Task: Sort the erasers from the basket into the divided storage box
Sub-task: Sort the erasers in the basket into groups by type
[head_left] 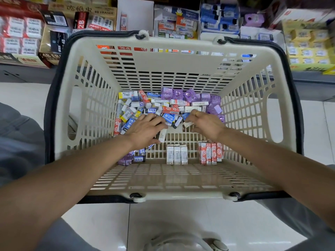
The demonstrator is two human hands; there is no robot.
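A cream plastic basket (pixel 174 180) with dark handles stands on the floor below me. A heap of mixed erasers (pixel 154 107) in white, blue, red and yellow sleeves fills its far half, with purple wrapped ones (pixel 190 96) at the far right. Near the front wall stand a row of white erasers (pixel 176 154), a row of red-and-white erasers (pixel 211 153) and a few blue and purple ones (pixel 134 157). My left hand (pixel 145 132) is inside, fingers closed around a white eraser (pixel 162 135). My right hand (pixel 204 124) pinches a small eraser (pixel 187 124) at the heap's edge.
Shelves behind the basket hold open cardboard boxes of packaged erasers (pixel 101 17), with blue ones (pixel 219 17) in the middle and yellow boxes (pixel 308 46) at the right. White tiled floor (pixel 172 220) lies around the basket. No divided storage box is clearly in view.
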